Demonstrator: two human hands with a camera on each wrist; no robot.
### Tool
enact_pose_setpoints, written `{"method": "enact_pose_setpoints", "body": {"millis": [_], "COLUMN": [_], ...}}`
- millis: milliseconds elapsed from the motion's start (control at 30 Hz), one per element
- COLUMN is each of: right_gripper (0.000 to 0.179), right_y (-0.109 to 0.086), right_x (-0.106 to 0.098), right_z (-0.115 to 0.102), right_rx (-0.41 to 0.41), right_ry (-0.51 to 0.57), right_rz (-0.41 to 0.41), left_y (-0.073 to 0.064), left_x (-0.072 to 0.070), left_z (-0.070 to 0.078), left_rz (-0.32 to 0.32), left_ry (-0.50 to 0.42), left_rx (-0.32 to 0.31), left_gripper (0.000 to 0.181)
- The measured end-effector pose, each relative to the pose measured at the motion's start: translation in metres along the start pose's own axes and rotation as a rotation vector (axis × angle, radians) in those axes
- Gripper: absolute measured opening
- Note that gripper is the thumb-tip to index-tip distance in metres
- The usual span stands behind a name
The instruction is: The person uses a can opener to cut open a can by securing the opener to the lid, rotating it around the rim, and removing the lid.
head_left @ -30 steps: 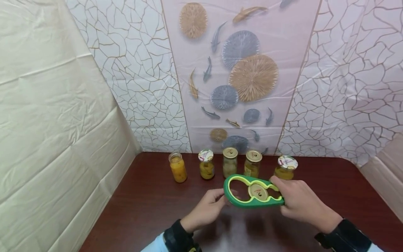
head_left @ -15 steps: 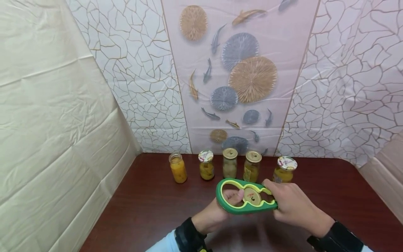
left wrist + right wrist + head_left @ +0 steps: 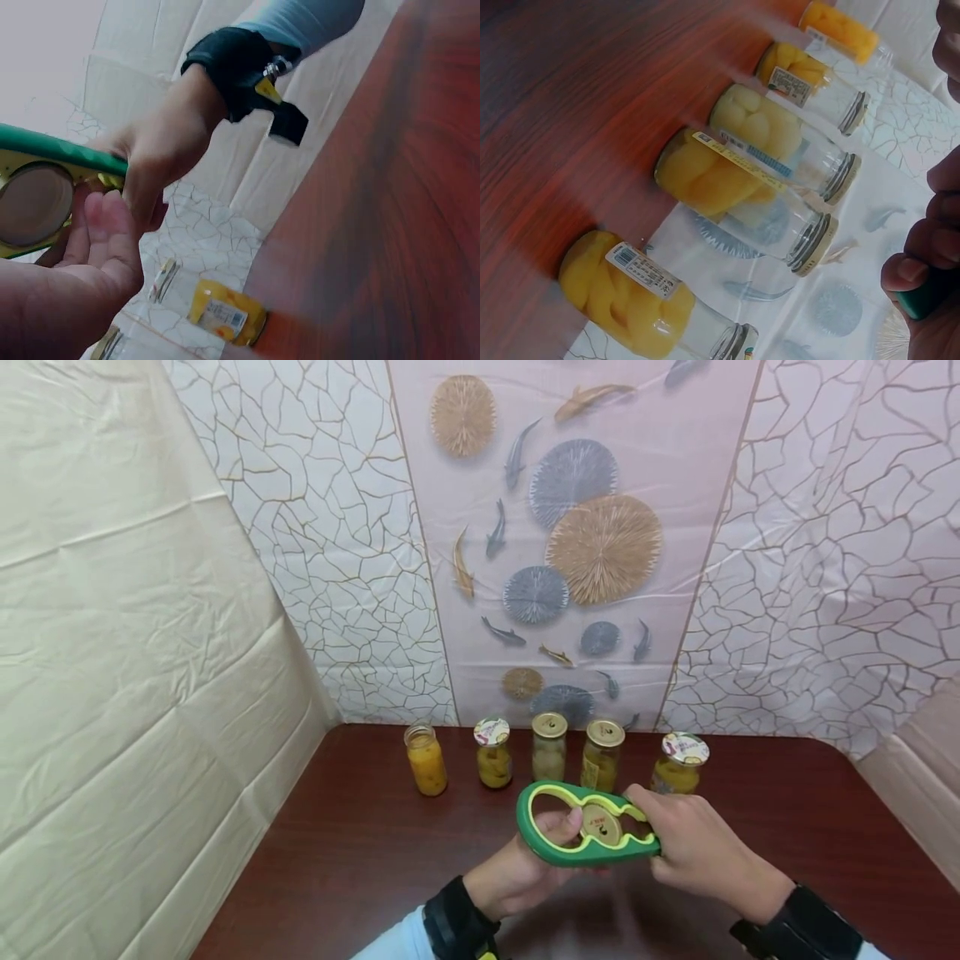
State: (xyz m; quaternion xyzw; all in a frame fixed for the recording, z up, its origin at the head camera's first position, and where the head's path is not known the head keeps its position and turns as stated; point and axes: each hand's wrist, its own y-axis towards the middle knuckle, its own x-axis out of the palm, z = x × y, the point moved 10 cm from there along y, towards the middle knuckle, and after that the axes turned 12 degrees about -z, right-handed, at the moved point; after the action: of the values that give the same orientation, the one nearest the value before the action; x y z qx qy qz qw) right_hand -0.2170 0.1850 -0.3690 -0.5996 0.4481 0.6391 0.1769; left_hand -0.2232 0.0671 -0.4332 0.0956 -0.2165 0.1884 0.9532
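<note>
My right hand grips the handle end of a green jar opener with a yellow-green toothed inner edge. A gold jar lid sits in the opener's middle gap. Its bare underside shows in the left wrist view, with no jar beneath. My left hand has its thumb through the opener's large loop, against the lid's left edge. The left fingers curl below the opener, close to the lid; their exact contact is partly hidden. In the right wrist view, only a bit of the green handle shows.
A row of fruit jars stands along the dark red table's back: a lidless orange one, a white-lidded one, two gold-lidded ones, and a white-lidded one at right. Patterned cloth hangs behind.
My left hand has moved right under the opener, and its thumb has come up through the loop to the lid. The opener has shifted slightly left with my right hand.
</note>
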Motion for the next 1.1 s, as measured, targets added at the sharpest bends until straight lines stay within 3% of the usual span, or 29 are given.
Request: {"method": "enact_pose_setpoints", "body": {"millis": [167,267,500,567,767,900,1100], "right_gripper": [0.058,0.059,0.058,0.059,0.053,0.057,0.053], "right_y": [0.000,0.002,0.002,0.000,-0.009,-0.020,-0.034], "right_x": [0.000,-0.003,-0.007,-0.009,-0.014,-0.020,-0.030], "right_z": [0.003,0.003,0.013,0.023,0.066,0.093,0.113], "right_rx": [0.023,0.022,0.006,0.026,0.199,0.328,0.405], "right_ry": [-0.009,-0.028,-0.084,-0.099,-0.111,-0.098,-0.059], "right_rz": [-0.007,0.010,0.042,0.046,0.004,-0.033,0.004], "left_y": [0.005,0.005,-0.006,-0.011,-0.042,-0.068,-0.105], "left_x": [0.000,-0.004,-0.031,-0.039,-0.064,-0.082,-0.105], "left_z": [-0.002,-0.001,-0.004,-0.003,-0.002,0.003,0.016], "left_rz": [-0.002,0.015,0.166,0.205,0.329,0.410,0.527], "left_ry": [-0.049,-0.020,0.127,0.168,0.285,0.321,0.459], "left_rx": [-0.004,0.004,-0.055,-0.063,-0.099,-0.093,-0.102], "left_gripper": [0.077,0.075,0.030,0.027,0.048,0.050,0.047]}}
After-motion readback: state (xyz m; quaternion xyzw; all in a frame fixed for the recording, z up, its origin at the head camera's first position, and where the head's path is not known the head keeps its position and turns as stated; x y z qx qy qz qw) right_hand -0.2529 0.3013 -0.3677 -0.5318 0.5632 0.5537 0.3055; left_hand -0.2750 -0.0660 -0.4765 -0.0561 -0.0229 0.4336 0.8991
